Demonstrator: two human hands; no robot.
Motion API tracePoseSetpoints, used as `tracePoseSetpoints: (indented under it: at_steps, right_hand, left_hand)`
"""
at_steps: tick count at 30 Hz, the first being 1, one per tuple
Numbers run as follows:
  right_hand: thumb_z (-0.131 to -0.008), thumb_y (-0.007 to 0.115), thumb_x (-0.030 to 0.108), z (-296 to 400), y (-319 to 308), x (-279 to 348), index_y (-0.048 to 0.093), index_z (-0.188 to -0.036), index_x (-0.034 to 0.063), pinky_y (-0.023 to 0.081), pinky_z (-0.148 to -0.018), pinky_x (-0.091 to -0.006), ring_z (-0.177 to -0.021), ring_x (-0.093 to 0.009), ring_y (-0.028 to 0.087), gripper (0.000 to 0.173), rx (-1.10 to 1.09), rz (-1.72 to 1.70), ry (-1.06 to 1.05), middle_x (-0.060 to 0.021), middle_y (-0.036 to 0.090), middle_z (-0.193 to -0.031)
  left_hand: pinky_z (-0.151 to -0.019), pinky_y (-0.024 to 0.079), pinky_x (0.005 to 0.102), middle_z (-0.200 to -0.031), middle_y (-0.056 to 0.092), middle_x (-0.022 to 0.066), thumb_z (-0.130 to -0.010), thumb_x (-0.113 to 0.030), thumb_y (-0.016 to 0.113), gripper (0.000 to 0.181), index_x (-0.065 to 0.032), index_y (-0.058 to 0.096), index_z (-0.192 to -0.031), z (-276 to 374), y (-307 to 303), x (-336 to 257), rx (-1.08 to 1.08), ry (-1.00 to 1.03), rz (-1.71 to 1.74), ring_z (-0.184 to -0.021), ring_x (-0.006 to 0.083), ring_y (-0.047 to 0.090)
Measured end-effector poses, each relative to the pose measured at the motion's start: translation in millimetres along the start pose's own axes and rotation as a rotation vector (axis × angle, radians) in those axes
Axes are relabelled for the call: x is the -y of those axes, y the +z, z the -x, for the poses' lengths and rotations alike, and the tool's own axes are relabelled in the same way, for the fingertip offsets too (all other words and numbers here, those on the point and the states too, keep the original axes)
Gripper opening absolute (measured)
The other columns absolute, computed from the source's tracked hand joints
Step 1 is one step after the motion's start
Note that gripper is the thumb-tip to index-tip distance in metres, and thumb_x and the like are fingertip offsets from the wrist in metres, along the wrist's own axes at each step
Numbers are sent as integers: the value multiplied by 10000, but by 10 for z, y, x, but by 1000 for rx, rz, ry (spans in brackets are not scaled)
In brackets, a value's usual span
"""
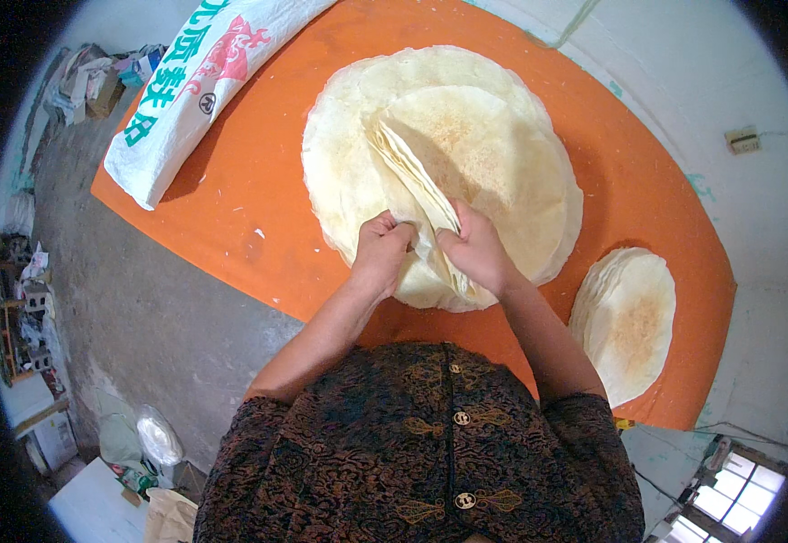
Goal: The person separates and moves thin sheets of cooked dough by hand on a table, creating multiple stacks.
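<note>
A wide stack of thin round flatbreads [346,102] lies on the orange tabletop before me. Above it, my right hand [479,248] grips a raised bundle of several folded flatbread layers [414,170], thumb on the near side. Just to its left, my left hand [386,250] pinches the edge of a thin flatbread sheet between thumb and fingers. The lower ends of the layers rest on the stack. To the right of the bundle, a browned flatbread [468,129] lies flat, partly in the bundle's shadow.
Another pile of flatbreads [631,319] stands near the right edge of the orange tabletop [231,224]. A white woven sack [183,108] with printing lies across the upper left corner. A wall socket [743,140] is on the wall at right. Bags and boxes [95,85] sit on the floor beyond.
</note>
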State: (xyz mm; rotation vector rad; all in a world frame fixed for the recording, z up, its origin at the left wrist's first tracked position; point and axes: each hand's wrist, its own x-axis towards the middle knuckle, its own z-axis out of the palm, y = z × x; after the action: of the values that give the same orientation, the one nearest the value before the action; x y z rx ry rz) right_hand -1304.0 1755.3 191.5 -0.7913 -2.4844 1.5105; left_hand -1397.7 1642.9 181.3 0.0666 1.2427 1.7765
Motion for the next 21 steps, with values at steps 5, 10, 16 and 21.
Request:
tracePoseSetpoints:
  at_steps: [5,10,16,21]
  right_hand:
    - [-750,549,161,44,184,299,536,-1051,47,455,-739,-429,-822,-345,586,322,-102,435,45,-200,595,-832]
    - [-745,630,90,-168,-608,87,592,-994,-30,476,-709,-309,-754,-171,591,280,-127,-297,298,-79,626,-860]
    - [-730,623,182,-25,-2765,437,591,-1009,-2,496,-652,-361,-722,-199,604,336,-557,-10,230,-103,630,-863]
    - [-792,531,158,64,-3106,1262,584,-1051,20,489,-684,-374,-754,-245,614,298,-555,393,33,-146,637,-870]
  left_hand:
    - [-548,404,237,-742,547,44,-787,26,462,84,-18,528,-814,-31,-47,-53,-54,3,-23,-594,94,461]
    - [-538,403,218,-704,475,15,-846,-7,430,130,-85,420,-743,-229,-317,208,-304,-60,108,-586,91,430]
    - [-645,518,398,-850,549,105,-856,-56,459,128,29,476,-951,-383,-533,368,-316,-200,-47,-739,231,565]
    - [-559,512,364,-824,562,95,-847,-83,484,117,0,482,-928,-396,-374,478,-210,-132,-11,-676,210,570]
